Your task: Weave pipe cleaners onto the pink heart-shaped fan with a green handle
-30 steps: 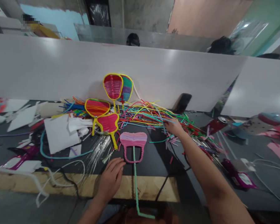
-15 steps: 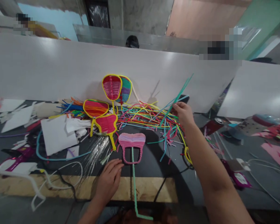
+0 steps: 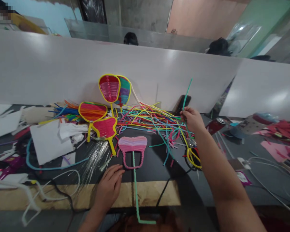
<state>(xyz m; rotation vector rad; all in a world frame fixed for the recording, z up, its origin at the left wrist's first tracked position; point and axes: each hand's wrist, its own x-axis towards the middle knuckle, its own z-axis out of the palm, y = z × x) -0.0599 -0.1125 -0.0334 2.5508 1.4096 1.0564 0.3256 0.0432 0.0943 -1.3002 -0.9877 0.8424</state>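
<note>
My right hand (image 3: pixel 190 118) is raised over the right end of a pile of coloured pipe cleaners (image 3: pixel 145 116), pinching one upright teal pipe cleaner (image 3: pixel 188 91). Below it on the dark table lie yellow-handled scissors (image 3: pixel 192 158). My left hand (image 3: pixel 111 182) rests palm down at the table's front edge, fingers stretched out and holding nothing. Just to its right lies a pink and lilac fan-shaped pipe-cleaner piece (image 3: pixel 132 144) with an open lower loop. A mint-green twisted stem (image 3: pixel 136 183) runs down from it past the edge, its lower end bent to the right.
Several yellow-rimmed pipe-cleaner fans (image 3: pixel 109 88) stand and lie behind. A phone (image 3: pixel 183 103) leans on the white divider (image 3: pixel 70 67). A red can (image 3: pixel 215 125) and cables are at right; white paper (image 3: pixel 50 141), silver tinsel (image 3: pixel 96 158) and a glue gun (image 3: pixel 11 167) at left.
My right hand held several teal and blue strands; now a single teal one stands up from it. The view has shifted slightly. My left hand stays beside the pink piece.
</note>
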